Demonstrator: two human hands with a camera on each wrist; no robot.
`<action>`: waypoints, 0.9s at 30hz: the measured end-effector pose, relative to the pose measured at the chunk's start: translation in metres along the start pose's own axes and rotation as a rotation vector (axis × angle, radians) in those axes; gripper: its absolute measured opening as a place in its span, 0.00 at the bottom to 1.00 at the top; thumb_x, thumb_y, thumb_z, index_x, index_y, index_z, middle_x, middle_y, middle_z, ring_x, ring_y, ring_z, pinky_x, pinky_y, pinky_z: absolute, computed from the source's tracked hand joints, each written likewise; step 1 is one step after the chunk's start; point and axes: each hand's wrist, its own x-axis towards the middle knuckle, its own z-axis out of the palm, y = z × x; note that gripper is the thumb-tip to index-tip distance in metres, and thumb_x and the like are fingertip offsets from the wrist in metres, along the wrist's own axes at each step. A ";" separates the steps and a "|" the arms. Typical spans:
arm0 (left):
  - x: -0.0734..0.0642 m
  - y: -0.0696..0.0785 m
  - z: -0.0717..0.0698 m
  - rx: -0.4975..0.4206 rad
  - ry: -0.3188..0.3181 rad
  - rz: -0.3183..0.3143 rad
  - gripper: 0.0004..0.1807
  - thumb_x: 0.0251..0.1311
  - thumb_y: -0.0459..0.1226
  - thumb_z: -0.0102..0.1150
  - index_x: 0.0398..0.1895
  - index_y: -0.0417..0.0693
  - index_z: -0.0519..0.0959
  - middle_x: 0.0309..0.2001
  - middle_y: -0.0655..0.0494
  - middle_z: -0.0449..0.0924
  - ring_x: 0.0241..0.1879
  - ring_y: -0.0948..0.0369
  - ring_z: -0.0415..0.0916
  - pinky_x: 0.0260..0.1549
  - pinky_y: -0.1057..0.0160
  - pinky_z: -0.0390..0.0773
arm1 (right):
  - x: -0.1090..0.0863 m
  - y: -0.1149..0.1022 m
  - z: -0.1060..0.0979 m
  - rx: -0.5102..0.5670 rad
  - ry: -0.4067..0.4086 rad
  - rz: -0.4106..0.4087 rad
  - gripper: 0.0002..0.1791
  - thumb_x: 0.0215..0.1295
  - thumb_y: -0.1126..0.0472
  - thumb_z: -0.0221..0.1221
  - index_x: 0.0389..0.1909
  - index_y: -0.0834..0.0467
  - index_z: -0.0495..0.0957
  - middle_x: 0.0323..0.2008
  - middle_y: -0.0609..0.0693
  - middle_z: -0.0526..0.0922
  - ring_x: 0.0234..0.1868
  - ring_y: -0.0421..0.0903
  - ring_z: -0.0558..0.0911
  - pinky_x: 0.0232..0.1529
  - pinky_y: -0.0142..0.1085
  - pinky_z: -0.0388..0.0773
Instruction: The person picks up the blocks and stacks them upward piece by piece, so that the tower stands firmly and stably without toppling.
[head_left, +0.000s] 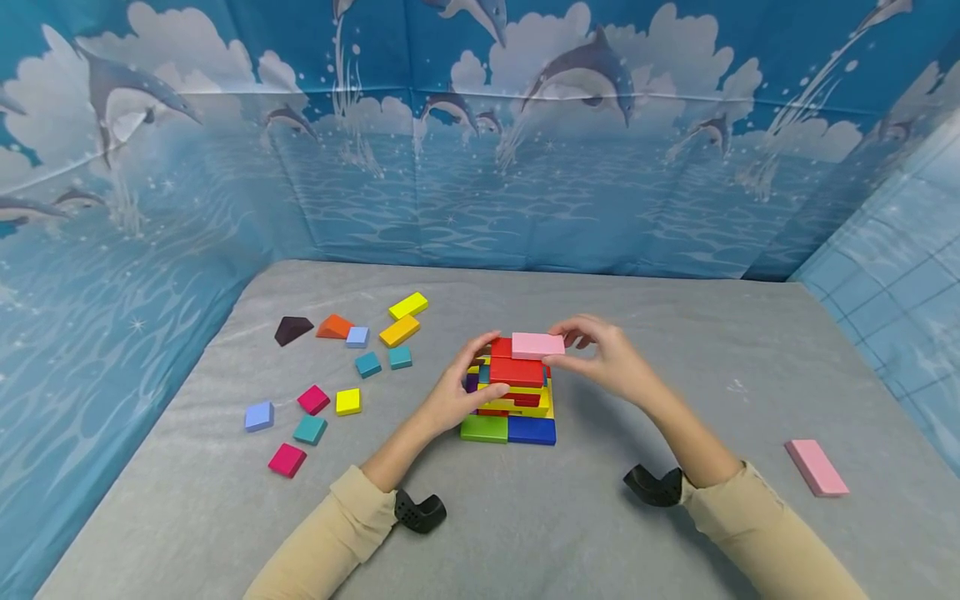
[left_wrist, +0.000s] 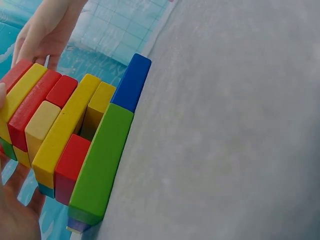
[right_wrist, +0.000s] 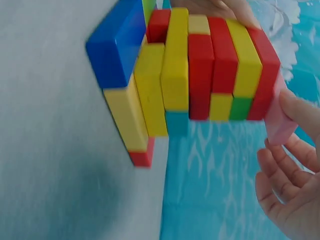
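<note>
A stack of coloured wooden blocks [head_left: 517,372], mostly red and yellow, rises over a green block [head_left: 483,429] and a blue block [head_left: 532,431]. On its top red layer lies a pink block [head_left: 537,346], whose right end my right hand [head_left: 603,357] pinches between thumb and fingers. The right wrist view shows that pink block [right_wrist: 278,120] against the uppermost red block [right_wrist: 266,65]. My left hand [head_left: 452,392] rests along the stack's left side, thumb at the front and fingers spread farther back. The stack partly hides those fingers.
Loose blocks lie left of the stack, among them a yellow block [head_left: 408,306], a dark block [head_left: 293,330], a teal block [head_left: 310,429] and a magenta block [head_left: 287,460]. Far right lies another pink block [head_left: 817,468]. Grey cloth [head_left: 562,533] covers the table.
</note>
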 end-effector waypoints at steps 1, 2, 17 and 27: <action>0.000 0.000 0.000 -0.001 -0.001 0.002 0.37 0.57 0.44 0.59 0.68 0.63 0.53 0.65 0.56 0.58 0.61 0.58 0.58 0.57 0.50 0.64 | 0.002 -0.002 0.003 0.000 -0.001 0.007 0.18 0.51 0.60 0.67 0.43 0.60 0.77 0.38 0.51 0.79 0.39 0.45 0.74 0.39 0.39 0.73; 0.000 -0.001 0.000 -0.005 -0.001 0.006 0.38 0.57 0.44 0.59 0.69 0.62 0.52 0.65 0.56 0.58 0.61 0.58 0.58 0.57 0.50 0.63 | 0.004 -0.003 0.006 0.000 -0.001 0.015 0.18 0.51 0.60 0.67 0.43 0.60 0.77 0.39 0.51 0.79 0.40 0.46 0.74 0.39 0.40 0.73; -0.001 -0.003 0.000 0.006 -0.022 0.034 0.39 0.58 0.49 0.56 0.70 0.64 0.49 0.65 0.55 0.56 0.62 0.57 0.56 0.57 0.49 0.63 | 0.012 -0.014 0.020 -0.008 0.009 0.002 0.18 0.53 0.59 0.66 0.44 0.60 0.77 0.39 0.51 0.82 0.41 0.46 0.77 0.42 0.44 0.75; 0.000 -0.001 0.000 0.013 -0.024 0.048 0.36 0.58 0.50 0.56 0.69 0.63 0.52 0.66 0.55 0.54 0.61 0.56 0.57 0.53 0.47 0.67 | 0.002 -0.009 0.013 0.000 0.037 0.000 0.22 0.54 0.60 0.65 0.50 0.59 0.73 0.43 0.53 0.80 0.42 0.47 0.78 0.41 0.41 0.74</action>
